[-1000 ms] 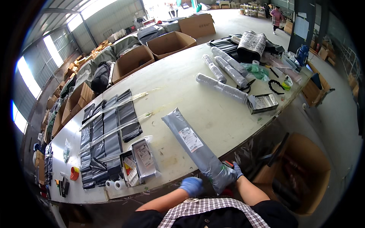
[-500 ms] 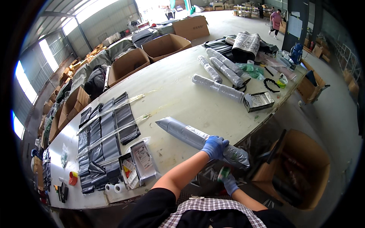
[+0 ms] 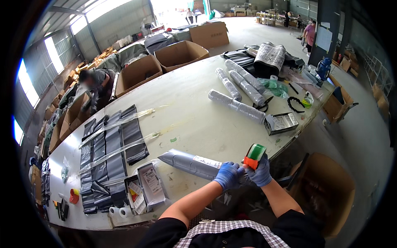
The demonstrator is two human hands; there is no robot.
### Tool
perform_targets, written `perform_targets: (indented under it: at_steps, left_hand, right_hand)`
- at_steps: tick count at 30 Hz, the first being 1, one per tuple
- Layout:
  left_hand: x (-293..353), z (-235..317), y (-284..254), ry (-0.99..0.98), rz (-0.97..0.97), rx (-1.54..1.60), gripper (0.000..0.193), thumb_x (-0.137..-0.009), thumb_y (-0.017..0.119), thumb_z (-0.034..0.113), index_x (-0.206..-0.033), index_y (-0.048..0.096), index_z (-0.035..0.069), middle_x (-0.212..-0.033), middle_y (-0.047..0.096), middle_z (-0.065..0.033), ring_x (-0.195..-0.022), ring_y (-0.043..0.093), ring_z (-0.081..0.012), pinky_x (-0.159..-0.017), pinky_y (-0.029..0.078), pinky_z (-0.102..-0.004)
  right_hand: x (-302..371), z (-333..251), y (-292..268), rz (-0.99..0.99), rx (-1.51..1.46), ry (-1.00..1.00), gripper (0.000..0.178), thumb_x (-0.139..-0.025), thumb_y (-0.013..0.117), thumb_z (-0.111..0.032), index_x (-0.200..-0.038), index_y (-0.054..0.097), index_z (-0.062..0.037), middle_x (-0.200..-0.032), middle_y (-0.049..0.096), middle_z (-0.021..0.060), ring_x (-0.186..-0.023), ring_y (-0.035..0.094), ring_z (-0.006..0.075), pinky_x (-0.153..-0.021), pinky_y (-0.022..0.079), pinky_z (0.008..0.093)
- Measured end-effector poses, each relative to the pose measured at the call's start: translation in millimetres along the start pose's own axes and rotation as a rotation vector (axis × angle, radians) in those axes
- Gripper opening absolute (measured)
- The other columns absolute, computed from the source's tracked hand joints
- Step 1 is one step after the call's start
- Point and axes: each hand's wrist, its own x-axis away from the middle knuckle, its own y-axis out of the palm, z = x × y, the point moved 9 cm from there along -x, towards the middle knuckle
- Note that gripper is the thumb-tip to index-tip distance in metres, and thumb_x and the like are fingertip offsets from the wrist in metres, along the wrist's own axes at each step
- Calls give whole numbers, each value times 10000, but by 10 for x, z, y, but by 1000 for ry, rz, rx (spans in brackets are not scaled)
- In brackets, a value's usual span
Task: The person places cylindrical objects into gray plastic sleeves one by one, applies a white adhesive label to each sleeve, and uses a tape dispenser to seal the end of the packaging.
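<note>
A long grey plastic mailing bag (image 3: pixel 188 162) with a white label lies on the near part of the table, its pointed end to the left. My left hand (image 3: pixel 228 175), in a blue glove, is closed on the bag's right end. Close beside it, my gloved right hand (image 3: pixel 261 173) grips a tape dispenser (image 3: pixel 254 156) with a green roll and an orange front. The two hands nearly meet over the table's front edge, and they hide the bag's right end.
Flat grey bags (image 3: pixel 108 157) under clear strips lie at left, beside a label box (image 3: pixel 152 184). Wrapped rolls (image 3: pixel 236 106) and a small black box (image 3: pixel 281 123) lie at right. An open carton (image 3: pixel 331 177) stands below the table edge; a person (image 3: pixel 93 84) bends over cartons at far left.
My right hand has come up from below the table edge with the tape dispenser, beside my left hand. The bag has shifted slightly left and down. A person has appeared among the far-left cartons.
</note>
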Motion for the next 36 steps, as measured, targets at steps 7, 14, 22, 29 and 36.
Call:
perform_targets:
  at_steps: [7,14,22,29,36]
  left_hand:
    - [-86,-51,-88,1,24,-15,582,-544,804,416,-1041,615,179,-959,616,-110,-894,614,-330,-788,492,-455]
    - [-192,-91,86,-69,-42,90,676,-480,838,358,-1073,607,129,-1020,623,-98,-962,606,-323,-859,471,-452]
    - [-104,-208,197,-71,-6,153,584,-587,801,365,-1077,607,112,-1013,620,-103,-943,605,-320,-844,472,-449]
    - [379,-204,-201,-85,307,85,847,-569,826,422,-1309,529,134,-1261,522,-155,-1198,488,-361,-1013,372,-556]
    - [1138,-443,588,-1116,539,2495,693,-870,745,329,-1427,416,80,-1389,508,-141,-1290,474,-293,-1093,384,-464]
  right_hand:
    - [-848,643,-87,37,12,-105,280,-825,731,-218,-1052,669,-67,-1058,664,138,-975,640,350,-880,495,449]
    - [-629,1290,756,-416,713,-399,455,-838,657,-383,-1196,597,-109,-1164,615,124,-1198,523,287,-1070,309,458]
    - [590,855,470,-1119,148,297,976,-676,750,-613,-1388,449,-17,-1241,557,272,-1161,557,409,-1005,442,450]
    - [1767,1426,597,-1362,-1023,1266,937,-695,807,-616,-1305,536,42,-1189,621,89,-1055,563,174,-929,469,339]
    - [627,750,398,-991,-422,642,628,-627,892,-463,-987,645,-11,-877,706,95,-773,660,181,-728,532,345]
